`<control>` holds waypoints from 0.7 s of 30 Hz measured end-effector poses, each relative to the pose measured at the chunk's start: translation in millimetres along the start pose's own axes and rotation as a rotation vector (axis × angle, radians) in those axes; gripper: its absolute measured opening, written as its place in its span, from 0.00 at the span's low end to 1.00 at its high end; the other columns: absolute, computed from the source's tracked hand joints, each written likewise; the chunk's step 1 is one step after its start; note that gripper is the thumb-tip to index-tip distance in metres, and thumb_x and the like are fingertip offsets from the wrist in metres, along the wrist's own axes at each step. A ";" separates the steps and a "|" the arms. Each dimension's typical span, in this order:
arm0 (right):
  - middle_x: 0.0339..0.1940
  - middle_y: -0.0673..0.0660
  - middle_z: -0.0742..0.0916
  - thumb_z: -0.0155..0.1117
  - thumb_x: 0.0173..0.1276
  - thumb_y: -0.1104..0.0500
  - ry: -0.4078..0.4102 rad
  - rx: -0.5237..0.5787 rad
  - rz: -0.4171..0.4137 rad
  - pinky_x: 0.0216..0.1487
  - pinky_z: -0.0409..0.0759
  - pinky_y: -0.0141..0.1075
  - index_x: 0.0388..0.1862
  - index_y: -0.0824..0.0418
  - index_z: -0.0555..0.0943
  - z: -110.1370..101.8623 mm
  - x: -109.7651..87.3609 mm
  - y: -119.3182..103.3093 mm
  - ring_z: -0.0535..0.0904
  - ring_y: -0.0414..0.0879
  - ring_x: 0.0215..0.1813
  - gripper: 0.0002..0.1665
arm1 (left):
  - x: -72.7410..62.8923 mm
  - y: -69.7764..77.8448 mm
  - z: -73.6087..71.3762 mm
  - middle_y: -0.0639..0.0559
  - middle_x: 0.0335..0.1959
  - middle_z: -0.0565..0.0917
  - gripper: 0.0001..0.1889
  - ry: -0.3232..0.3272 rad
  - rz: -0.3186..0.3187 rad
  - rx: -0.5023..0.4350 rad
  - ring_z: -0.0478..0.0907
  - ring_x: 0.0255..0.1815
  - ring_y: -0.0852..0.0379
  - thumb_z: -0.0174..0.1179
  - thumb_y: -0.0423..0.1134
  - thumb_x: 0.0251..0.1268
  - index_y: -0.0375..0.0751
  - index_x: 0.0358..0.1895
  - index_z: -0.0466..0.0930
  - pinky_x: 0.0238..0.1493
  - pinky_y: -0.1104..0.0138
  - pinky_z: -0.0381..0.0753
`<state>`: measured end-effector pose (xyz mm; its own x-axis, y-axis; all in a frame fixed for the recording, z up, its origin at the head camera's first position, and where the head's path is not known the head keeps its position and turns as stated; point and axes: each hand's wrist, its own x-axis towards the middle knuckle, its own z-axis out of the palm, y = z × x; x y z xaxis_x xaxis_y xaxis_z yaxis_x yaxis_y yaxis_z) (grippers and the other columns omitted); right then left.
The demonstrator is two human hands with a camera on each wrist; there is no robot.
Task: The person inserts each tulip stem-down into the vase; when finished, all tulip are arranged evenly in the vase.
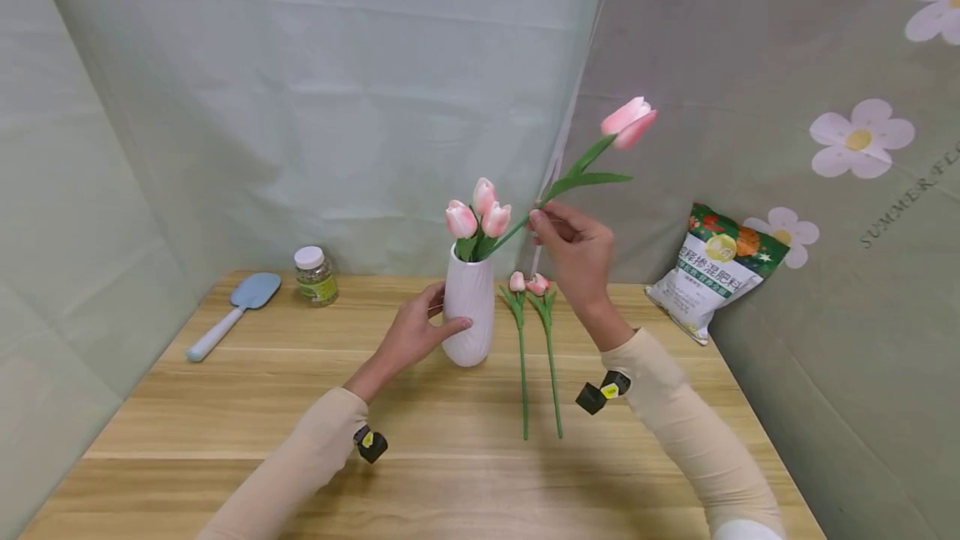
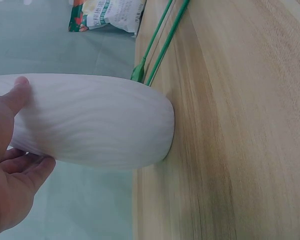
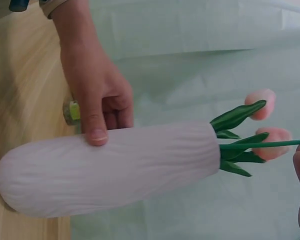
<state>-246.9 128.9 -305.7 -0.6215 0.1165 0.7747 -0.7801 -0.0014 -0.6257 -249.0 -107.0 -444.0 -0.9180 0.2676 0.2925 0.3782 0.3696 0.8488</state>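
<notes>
A white ribbed vase (image 1: 468, 307) stands upright on the wooden table, with three pink tulips (image 1: 497, 220) in its mouth. My left hand (image 1: 411, 330) grips the vase from the left, thumb across the near side and fingers behind, as the left wrist view also shows on the vase wall (image 2: 95, 120). Above and right of the vase, my right hand (image 1: 579, 250) pinches the green stem of another pink tulip (image 1: 628, 123). That tulip leans up to the right; its stem (image 3: 270, 144) runs down to the vase mouth, where its lower end is hidden.
Two more tulips (image 1: 517, 283) lie on the table (image 1: 420, 473) just right of the vase. A blue-headed trowel (image 1: 255, 290) and a white-capped jar (image 1: 317, 277) are at the back left. A fertilizer bag (image 1: 716, 269) leans against the right curtain wall.
</notes>
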 end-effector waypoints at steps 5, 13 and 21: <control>0.34 0.65 0.91 0.70 0.66 0.73 -0.032 -0.053 0.043 0.33 0.89 0.33 0.40 0.78 0.86 4.4 -9.3 9.2 0.89 0.37 0.32 0.06 | 0.2 -0.7 0.1 0.37 0.65 0.78 0.39 -0.004 0.001 -0.001 0.78 0.66 0.42 0.74 0.48 0.61 0.34 0.71 0.68 0.67 0.51 0.79; 0.32 0.72 0.89 0.70 0.67 0.70 -0.097 -0.159 0.158 0.29 0.85 0.26 0.41 0.75 0.87 10.2 -23.6 11.3 0.85 0.32 0.27 0.07 | 0.6 -1.6 0.3 0.37 0.65 0.79 0.39 -0.001 0.005 -0.006 0.79 0.65 0.42 0.75 0.48 0.61 0.35 0.71 0.69 0.67 0.50 0.79; 0.32 0.73 0.88 0.68 0.66 0.74 -0.110 -0.144 0.122 0.32 0.86 0.26 0.40 0.78 0.85 19.3 -29.8 -2.4 0.86 0.38 0.29 0.06 | 0.4 -1.0 0.0 0.36 0.65 0.79 0.39 0.001 0.008 -0.014 0.78 0.65 0.41 0.75 0.46 0.61 0.34 0.71 0.69 0.67 0.50 0.79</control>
<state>-228.0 106.3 -325.5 -0.7211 0.0154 0.6926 -0.6849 0.1342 -0.7161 -249.8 -107.2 -444.7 -0.9149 0.2702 0.2999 0.3841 0.3545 0.8525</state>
